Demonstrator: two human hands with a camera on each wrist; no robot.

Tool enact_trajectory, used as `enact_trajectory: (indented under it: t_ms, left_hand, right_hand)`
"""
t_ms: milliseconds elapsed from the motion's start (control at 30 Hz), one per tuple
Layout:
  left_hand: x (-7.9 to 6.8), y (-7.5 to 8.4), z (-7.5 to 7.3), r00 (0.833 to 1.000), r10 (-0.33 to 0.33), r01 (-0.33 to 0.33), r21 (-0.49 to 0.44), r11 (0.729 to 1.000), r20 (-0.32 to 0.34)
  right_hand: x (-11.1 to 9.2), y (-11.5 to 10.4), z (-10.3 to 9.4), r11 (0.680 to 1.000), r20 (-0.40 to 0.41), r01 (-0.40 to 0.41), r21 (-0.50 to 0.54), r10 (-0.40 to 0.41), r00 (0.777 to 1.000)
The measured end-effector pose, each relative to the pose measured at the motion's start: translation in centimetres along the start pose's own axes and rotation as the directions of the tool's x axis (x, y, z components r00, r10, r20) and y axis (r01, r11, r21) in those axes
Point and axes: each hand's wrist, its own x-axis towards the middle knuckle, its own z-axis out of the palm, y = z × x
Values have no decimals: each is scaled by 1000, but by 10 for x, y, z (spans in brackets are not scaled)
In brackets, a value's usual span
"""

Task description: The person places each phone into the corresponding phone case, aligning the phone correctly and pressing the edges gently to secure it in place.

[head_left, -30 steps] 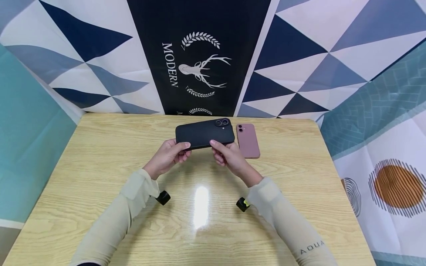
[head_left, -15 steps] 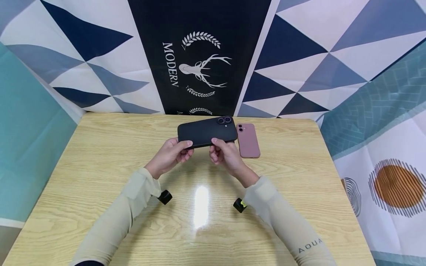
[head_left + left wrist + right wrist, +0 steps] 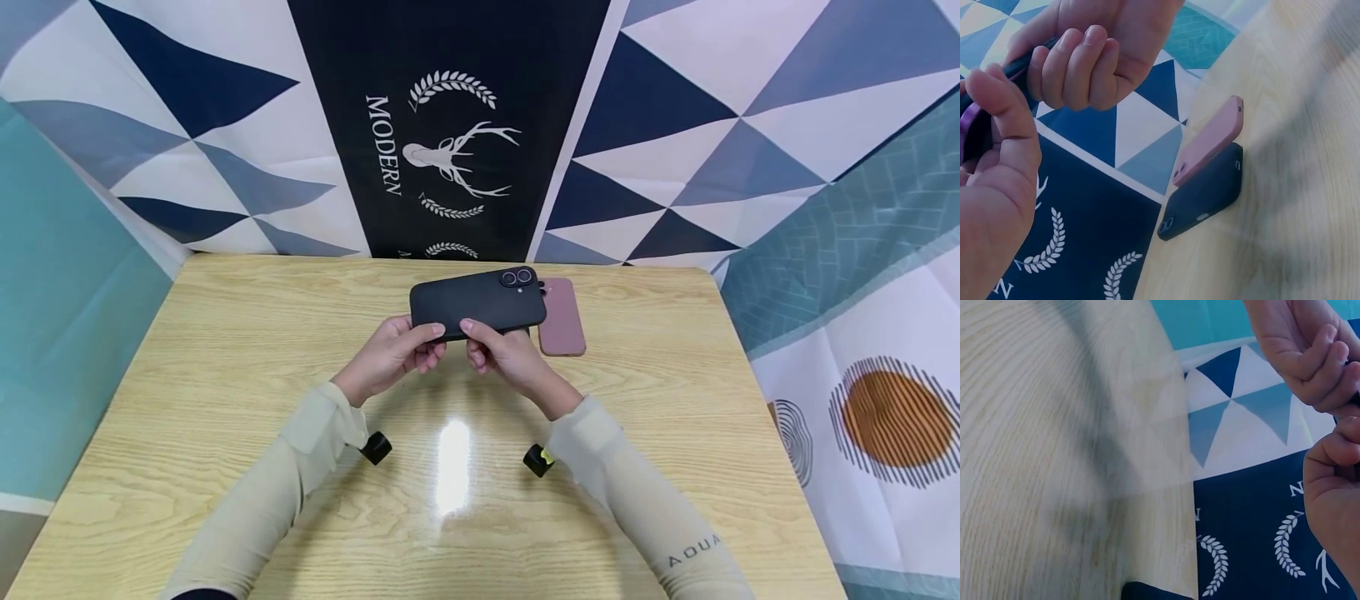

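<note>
In the head view, both hands hold a black phone point(image 3: 480, 302) level along its near edge, its two-lens camera at the upper right. My left hand point(image 3: 392, 352) pinches the near left corner, thumb on the back. Beside it, my right hand point(image 3: 512, 355) pinches the same edge nearer the middle, fingers curled under. A pink phone point(image 3: 564, 321) lies camera-side up on the table, partly overlapped by the held phone in this view. The left wrist view shows a second dark phone point(image 3: 1207, 187) lying beside the pink one, mostly hidden from the head camera.
The wooden table point(image 3: 225, 333) ends at a patterned cloth backdrop point(image 3: 450, 125). Small black wrist cameras hang under both sleeves, such as the left wrist camera point(image 3: 377, 448). A bright reflection shows on the tabletop between the forearms.
The held phone has shifted slightly right, now overlapping the pink phone in view. My left hand travels along with it, while my right thumb sits farther left on the phone, closer to the left thumb.
</note>
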Motion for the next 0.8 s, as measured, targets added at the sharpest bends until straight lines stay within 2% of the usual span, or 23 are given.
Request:
enact_trajectory:
  t_ms: [133, 267, 367, 567, 800]
  left_hand:
    - [-2, 1, -4, 999, -45, 44, 41, 998, 16]
    - [-5, 1, -7, 996, -92, 91, 139, 986, 0]
    - [-6, 1, -7, 995, -99, 96, 200, 975, 4]
    - [-4, 0, -4, 997, -70, 63, 203, 977, 29]
    - [-2, -1, -2, 1000, 1, -4, 197, 980, 14]
  right_hand:
    - [0, 0, -2, 1000, 10, 16, 12, -16, 1000]
    - [0, 1, -4, 999, -2, 12, 31, -12, 1000]
    - [0, 2, -5, 999, -8, -2, 36, 3, 1000]
    - [0, 3, -6, 999, 8, 4, 42, -4, 1000]
    - [3, 0, -6, 996, 6, 2, 85, -2, 1000]
